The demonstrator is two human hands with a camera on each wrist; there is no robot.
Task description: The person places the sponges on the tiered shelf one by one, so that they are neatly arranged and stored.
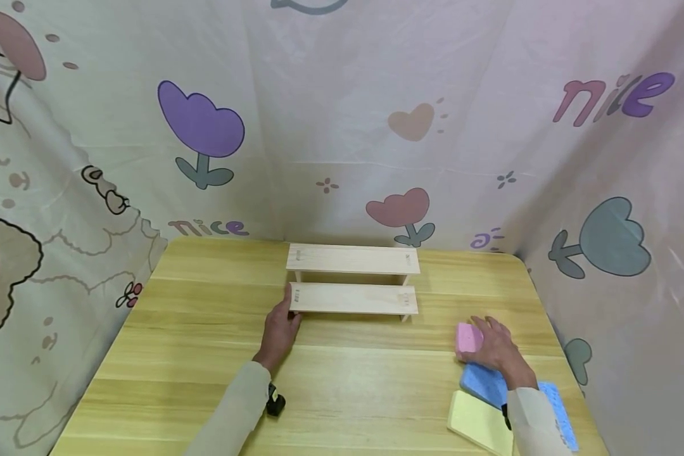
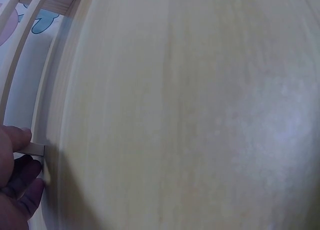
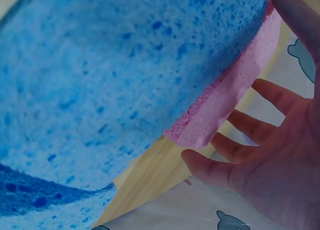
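Below printed "nice" (image 1: 614, 100), left hand (image 1: 278, 332) grips wooden shelf (image 1: 353, 298); right hand (image 1: 497, 348), fingers apart, touches pink sponge (image 1: 468, 337).

Free along the left edge of the table (image 1: 165, 329), from the back left corner forward. Barred at the middle of the back edge by the wooden stand (image 1: 353, 298), at its left end by the left hand (image 1: 278, 330), and frontward by the left sleeve (image 1: 236, 402). Passable in front of the stand, and from its right end to the back right corner. Crowded farther forward near the right edge by pink sponge (image 1: 467, 337), right hand (image 1: 494, 347), blue sponge (image 1: 481, 382), yellow sponge (image 1: 477, 419) and light-blue slab (image 1: 558, 411). Hemmed beyond the back, left and right edges by printed cloth (image 1: 308, 95).
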